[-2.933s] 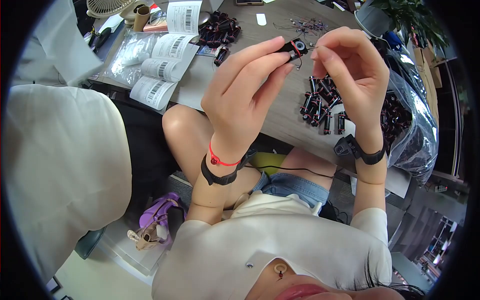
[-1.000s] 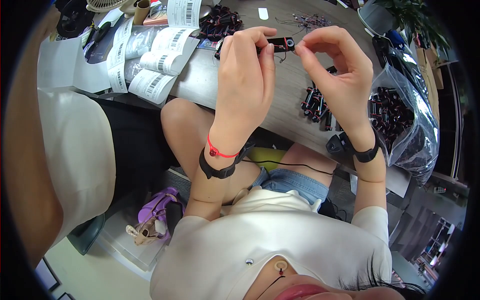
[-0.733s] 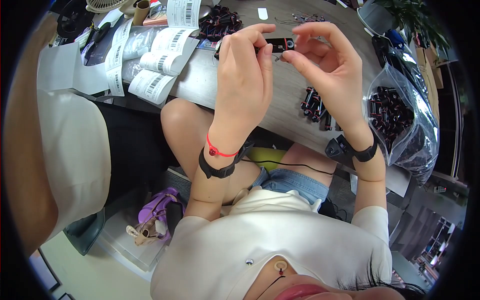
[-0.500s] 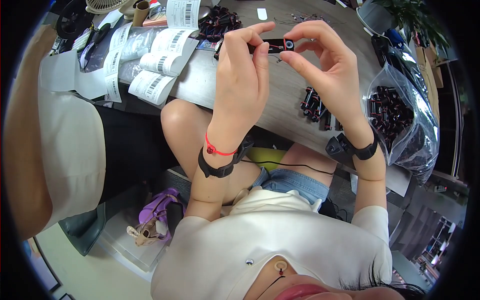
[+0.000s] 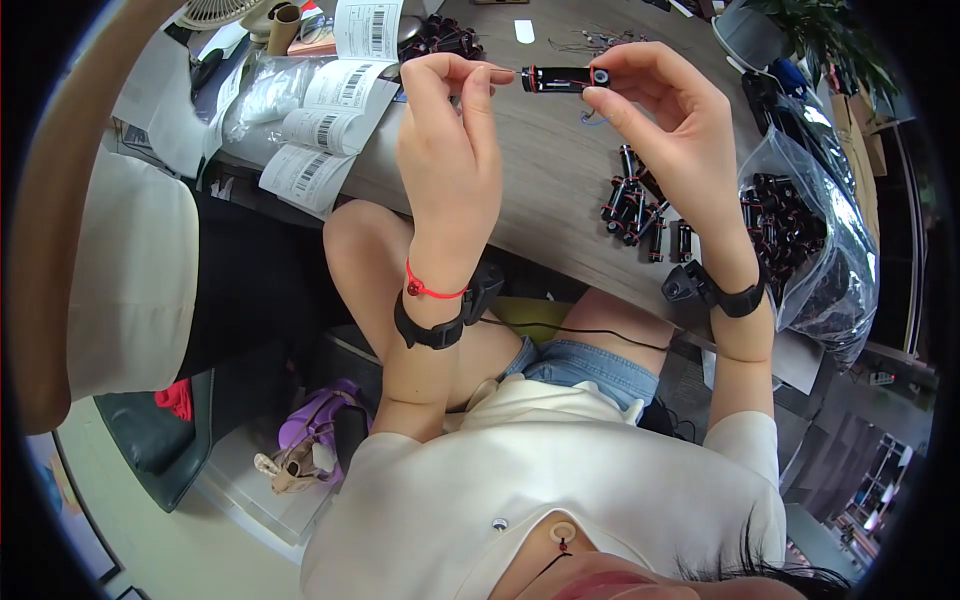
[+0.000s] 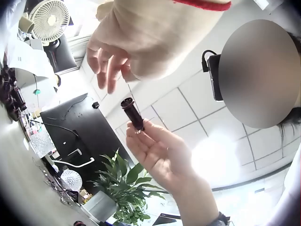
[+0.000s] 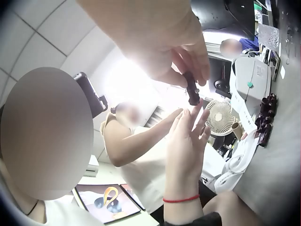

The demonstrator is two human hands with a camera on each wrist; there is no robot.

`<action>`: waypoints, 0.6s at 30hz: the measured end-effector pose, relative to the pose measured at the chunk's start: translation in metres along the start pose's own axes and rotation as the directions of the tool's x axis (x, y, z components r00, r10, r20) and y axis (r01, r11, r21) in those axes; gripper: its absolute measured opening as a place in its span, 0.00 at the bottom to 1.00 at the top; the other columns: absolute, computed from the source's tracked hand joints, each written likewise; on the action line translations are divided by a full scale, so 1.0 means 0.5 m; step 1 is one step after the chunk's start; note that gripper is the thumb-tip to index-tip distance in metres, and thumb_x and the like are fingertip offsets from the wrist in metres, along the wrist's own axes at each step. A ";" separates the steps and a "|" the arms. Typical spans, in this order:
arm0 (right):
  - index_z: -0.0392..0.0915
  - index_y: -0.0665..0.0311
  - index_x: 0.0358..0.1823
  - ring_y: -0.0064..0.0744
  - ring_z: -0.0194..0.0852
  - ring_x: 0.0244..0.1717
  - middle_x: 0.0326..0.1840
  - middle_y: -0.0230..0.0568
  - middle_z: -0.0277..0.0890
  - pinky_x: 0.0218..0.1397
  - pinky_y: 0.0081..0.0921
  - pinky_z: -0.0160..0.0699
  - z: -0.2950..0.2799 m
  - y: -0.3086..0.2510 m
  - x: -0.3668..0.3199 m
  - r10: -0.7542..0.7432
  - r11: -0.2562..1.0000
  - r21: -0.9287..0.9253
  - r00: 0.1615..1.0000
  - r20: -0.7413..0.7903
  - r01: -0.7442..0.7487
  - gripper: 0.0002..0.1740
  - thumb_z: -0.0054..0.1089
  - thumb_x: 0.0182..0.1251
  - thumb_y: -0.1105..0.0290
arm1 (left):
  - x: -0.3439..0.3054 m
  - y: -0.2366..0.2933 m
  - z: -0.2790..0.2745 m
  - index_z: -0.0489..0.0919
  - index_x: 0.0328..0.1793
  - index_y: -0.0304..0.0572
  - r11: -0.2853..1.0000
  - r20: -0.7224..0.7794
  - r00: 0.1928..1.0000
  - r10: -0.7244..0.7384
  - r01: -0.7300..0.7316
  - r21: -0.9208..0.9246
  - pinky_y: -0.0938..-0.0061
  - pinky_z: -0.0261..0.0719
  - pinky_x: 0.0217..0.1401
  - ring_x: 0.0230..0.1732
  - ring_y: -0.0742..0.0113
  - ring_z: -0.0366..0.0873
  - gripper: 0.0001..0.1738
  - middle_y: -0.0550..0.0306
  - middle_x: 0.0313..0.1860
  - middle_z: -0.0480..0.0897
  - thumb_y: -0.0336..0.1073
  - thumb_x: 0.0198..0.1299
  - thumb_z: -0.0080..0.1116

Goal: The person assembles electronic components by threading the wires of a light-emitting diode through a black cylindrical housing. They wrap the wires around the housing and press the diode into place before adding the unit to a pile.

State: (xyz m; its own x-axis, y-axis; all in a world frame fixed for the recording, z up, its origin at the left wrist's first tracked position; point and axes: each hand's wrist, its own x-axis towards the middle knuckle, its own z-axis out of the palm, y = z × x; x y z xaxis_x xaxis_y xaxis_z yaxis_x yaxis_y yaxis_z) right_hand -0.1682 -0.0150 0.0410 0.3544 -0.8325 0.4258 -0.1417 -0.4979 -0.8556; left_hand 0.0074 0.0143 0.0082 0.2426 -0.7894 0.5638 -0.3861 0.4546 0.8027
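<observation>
My right hand (image 5: 672, 120) pinches a small black cylindrical part (image 5: 556, 79) near one end, between thumb and fingers. The part has red rings near its ends and a lens-like round face at the right, and a thin wire loop hangs below that end. It is held up over the table, roughly level in the head view. My left hand (image 5: 448, 140) is just off its left end, fingertips close to it. In the left wrist view the fingers of the left hand (image 6: 115, 56) are loosely bent, with a gap to the part (image 6: 132, 114).
More such black parts (image 5: 632, 205) lie on the grey table (image 5: 545, 220), and a clear plastic bag (image 5: 850, 215) at the right holds many. Another pile (image 5: 440, 38) sits at the back beside barcode label sheets (image 5: 318, 125). Another person's arm (image 5: 85, 200) is at the left.
The black part has passed from my left hand to my right and shows its full length. My left hand has drawn back to the left. The other person's arm has shifted.
</observation>
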 end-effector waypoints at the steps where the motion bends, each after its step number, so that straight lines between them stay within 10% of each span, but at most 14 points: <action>1: 0.75 0.71 0.48 0.23 0.76 0.47 0.44 0.37 0.77 0.56 0.20 0.74 -0.001 0.001 0.001 -0.003 1.000 0.001 1.000 -0.001 0.003 0.14 0.62 0.61 0.79 | 0.003 -0.002 -0.001 0.66 0.45 0.34 1.000 0.000 1.000 0.003 -0.003 0.002 0.68 0.73 0.43 0.40 0.54 0.77 0.06 0.49 0.44 0.81 0.27 0.65 0.49; 5: 0.75 0.71 0.47 0.23 0.77 0.47 0.43 0.36 0.77 0.55 0.20 0.74 -0.006 0.005 0.004 0.037 0.999 -0.011 0.999 0.039 -0.037 0.13 0.61 0.61 0.78 | 0.027 0.004 -0.008 0.70 0.50 0.36 0.890 -0.128 0.909 0.396 -0.346 0.297 0.70 0.74 0.44 0.39 0.57 0.79 0.11 0.53 0.40 0.82 0.27 0.63 0.53; 8: 0.75 0.71 0.47 0.22 0.76 0.46 0.44 0.35 0.77 0.54 0.19 0.74 -0.009 0.004 0.003 0.051 0.994 0.089 0.992 0.119 -0.062 0.12 0.60 0.63 0.78 | 0.031 0.024 -0.017 0.74 0.53 0.38 0.639 0.265 0.741 0.617 -0.669 0.380 0.78 0.75 0.46 0.42 0.67 0.81 0.14 0.54 0.41 0.84 0.28 0.61 0.58; 13: 0.76 0.71 0.47 0.22 0.76 0.44 0.44 0.35 0.77 0.51 0.18 0.73 -0.004 -0.010 0.003 0.017 0.997 0.067 0.996 0.082 -0.022 0.11 0.60 0.62 0.77 | 0.002 0.018 -0.001 0.79 0.50 0.36 0.921 0.209 0.920 0.332 -0.364 0.139 0.79 0.77 0.43 0.41 0.68 0.82 0.16 0.54 0.41 0.84 0.25 0.54 0.65; 18: 0.76 0.70 0.45 0.22 0.75 0.39 0.42 0.36 0.78 0.45 0.17 0.73 0.013 -0.019 -0.003 -0.406 0.893 -0.243 0.911 -0.068 0.379 0.13 0.63 0.58 0.80 | -0.004 0.026 0.007 0.80 0.47 0.36 0.988 0.034 0.989 0.144 -0.142 -0.057 0.81 0.77 0.42 0.38 0.72 0.81 0.16 0.56 0.39 0.84 0.22 0.51 0.66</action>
State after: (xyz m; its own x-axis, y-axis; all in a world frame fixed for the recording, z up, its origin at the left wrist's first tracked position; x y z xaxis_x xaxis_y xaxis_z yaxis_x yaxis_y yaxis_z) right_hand -0.1612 -0.0076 0.0466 0.3178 -0.5733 0.7552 -0.2166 -0.8193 -0.5309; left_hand -0.0011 0.0204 0.0172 0.1541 -0.7292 0.6668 -0.3653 0.5849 0.7241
